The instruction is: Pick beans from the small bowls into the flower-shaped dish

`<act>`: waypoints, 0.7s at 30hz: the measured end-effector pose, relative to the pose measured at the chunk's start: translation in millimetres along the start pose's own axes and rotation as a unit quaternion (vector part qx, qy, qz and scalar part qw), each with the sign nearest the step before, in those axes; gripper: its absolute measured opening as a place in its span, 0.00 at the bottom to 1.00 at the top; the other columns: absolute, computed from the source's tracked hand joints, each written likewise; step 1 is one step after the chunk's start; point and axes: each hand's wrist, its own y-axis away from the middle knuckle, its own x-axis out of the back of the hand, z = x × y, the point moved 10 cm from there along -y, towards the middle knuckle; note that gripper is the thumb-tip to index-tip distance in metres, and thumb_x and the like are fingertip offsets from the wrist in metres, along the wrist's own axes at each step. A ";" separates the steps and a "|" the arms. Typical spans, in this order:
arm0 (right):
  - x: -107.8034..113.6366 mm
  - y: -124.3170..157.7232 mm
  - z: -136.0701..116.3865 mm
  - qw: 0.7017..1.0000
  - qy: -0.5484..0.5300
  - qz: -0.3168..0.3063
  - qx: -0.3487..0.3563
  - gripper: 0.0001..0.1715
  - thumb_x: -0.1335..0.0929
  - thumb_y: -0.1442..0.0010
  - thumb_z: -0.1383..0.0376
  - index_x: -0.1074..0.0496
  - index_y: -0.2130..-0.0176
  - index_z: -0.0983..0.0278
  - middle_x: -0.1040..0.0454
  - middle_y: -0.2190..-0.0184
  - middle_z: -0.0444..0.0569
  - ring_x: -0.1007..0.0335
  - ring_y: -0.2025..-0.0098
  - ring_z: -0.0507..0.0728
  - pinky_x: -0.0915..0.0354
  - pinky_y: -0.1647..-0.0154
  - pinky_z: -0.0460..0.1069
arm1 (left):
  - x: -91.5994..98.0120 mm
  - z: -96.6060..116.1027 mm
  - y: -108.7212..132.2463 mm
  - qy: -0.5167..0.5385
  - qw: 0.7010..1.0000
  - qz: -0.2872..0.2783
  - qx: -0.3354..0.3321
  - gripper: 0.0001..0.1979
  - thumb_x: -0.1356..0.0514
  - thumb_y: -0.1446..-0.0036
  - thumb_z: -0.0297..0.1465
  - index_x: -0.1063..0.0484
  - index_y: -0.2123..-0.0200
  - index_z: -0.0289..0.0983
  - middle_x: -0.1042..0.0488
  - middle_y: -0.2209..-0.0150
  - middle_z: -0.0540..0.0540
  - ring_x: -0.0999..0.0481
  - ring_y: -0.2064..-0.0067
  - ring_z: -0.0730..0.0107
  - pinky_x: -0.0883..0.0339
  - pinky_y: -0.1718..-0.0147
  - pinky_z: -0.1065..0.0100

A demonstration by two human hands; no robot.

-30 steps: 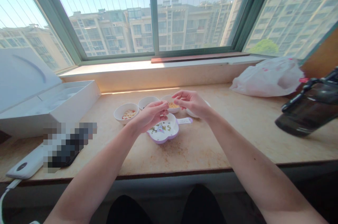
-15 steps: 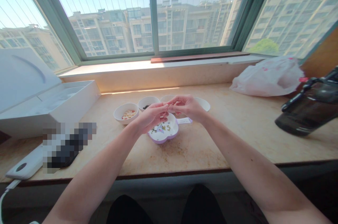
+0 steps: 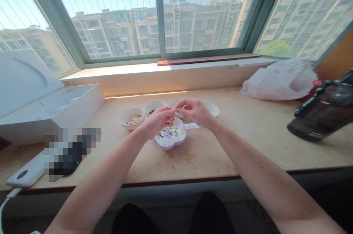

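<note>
My left hand [image 3: 157,121] and my right hand [image 3: 193,112] meet fingertip to fingertip above a purple-rimmed white dish [image 3: 171,138] that holds several small mixed beans. Both hands have their fingers pinched together; what they hold is too small to make out. Behind them stand small white bowls: one with pale and red pieces [image 3: 131,117], one with dark beans [image 3: 154,107], and a shallow one [image 3: 213,108] to the right. A further bowl is mostly hidden behind my fingers.
An open white box [image 3: 52,110] sits at the left, with a white power bank [image 3: 26,173] and a blurred-out object near the front edge. A white plastic bag [image 3: 280,80] and a dark bottle [image 3: 322,110] lie at the right. The window ledge rises behind.
My right hand has moved left from over the back bowl to meet my left hand's fingertips. The left hand has hardly moved.
</note>
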 end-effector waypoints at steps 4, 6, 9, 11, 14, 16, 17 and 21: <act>13.2 -1.2 3.3 0.999 0.024 0.035 0.000 0.17 0.27 0.42 0.53 0.24 0.64 0.64 0.23 0.70 0.45 0.32 0.75 0.50 0.37 0.73 0.46 | 5.6 6.3 1.1 -0.250 0.967 0.026 -0.038 0.10 0.38 0.41 0.36 0.28 0.68 0.35 0.34 0.75 0.52 0.38 0.73 0.75 0.46 0.72 0.70; 24.3 -2.6 5.9 0.997 0.036 0.062 0.003 0.16 0.28 0.40 0.53 0.26 0.64 0.64 0.24 0.69 0.45 0.33 0.75 0.50 0.37 0.73 0.46 | 2.6 10.1 1.2 -0.408 0.910 0.015 -0.070 0.07 0.39 0.41 0.33 0.25 0.69 0.36 0.29 0.72 0.49 0.34 0.71 0.72 0.44 0.70 0.69; 42.7 -4.6 13.7 0.992 0.080 0.100 -0.017 0.15 0.31 0.36 0.54 0.27 0.63 0.64 0.24 0.69 0.46 0.33 0.75 0.50 0.37 0.72 0.47 | -9.6 4.0 1.0 -0.563 0.819 -0.054 -0.098 0.04 0.37 0.43 0.31 0.24 0.69 0.36 0.26 0.67 0.48 0.30 0.67 0.68 0.41 0.66 0.67; 57.6 -4.1 20.7 0.977 0.158 0.130 -0.055 0.12 0.32 0.35 0.57 0.27 0.63 0.64 0.23 0.68 0.47 0.31 0.74 0.51 0.36 0.70 0.48 | -15.0 -5.2 0.9 -0.612 0.779 -0.100 -0.091 0.03 0.35 0.44 0.30 0.23 0.67 0.36 0.25 0.65 0.47 0.28 0.65 0.67 0.40 0.65 0.67; 80.4 0.6 26.5 0.925 0.320 0.168 -0.118 0.08 0.31 0.37 0.61 0.26 0.66 0.64 0.21 0.65 0.51 0.27 0.66 0.56 0.36 0.64 0.49 | -17.0 -13.3 0.2 -0.651 0.745 -0.125 -0.078 0.03 0.34 0.45 0.29 0.22 0.66 0.36 0.24 0.64 0.47 0.26 0.63 0.65 0.39 0.63 0.66; 90.7 4.2 29.5 0.887 0.401 0.172 -0.154 0.07 0.31 0.38 0.63 0.24 0.65 0.63 0.20 0.63 0.52 0.25 0.62 0.58 0.35 0.62 0.50 | -16.2 -16.1 -0.7 -0.665 0.733 -0.126 -0.071 0.02 0.34 0.45 0.29 0.22 0.67 0.37 0.24 0.64 0.46 0.25 0.62 0.64 0.39 0.63 0.66; 94.1 5.8 31.8 0.872 0.426 0.167 -0.172 0.07 0.32 0.38 0.63 0.23 0.65 0.63 0.19 0.62 0.52 0.25 0.60 0.59 0.35 0.61 0.51 | -15.7 -17.2 -1.1 -0.669 0.730 -0.125 -0.070 0.02 0.34 0.45 0.29 0.21 0.67 0.37 0.23 0.64 0.46 0.25 0.62 0.63 0.38 0.62 0.66; 100.9 11.5 43.4 0.836 0.471 0.139 -0.247 0.10 0.33 0.38 0.65 0.21 0.60 0.61 0.18 0.58 0.52 0.23 0.56 0.61 0.34 0.60 0.51 | -14.7 -20.2 -2.0 -0.669 0.729 -0.124 -0.073 0.02 0.35 0.44 0.28 0.21 0.67 0.38 0.23 0.64 0.46 0.25 0.61 0.63 0.38 0.61 0.65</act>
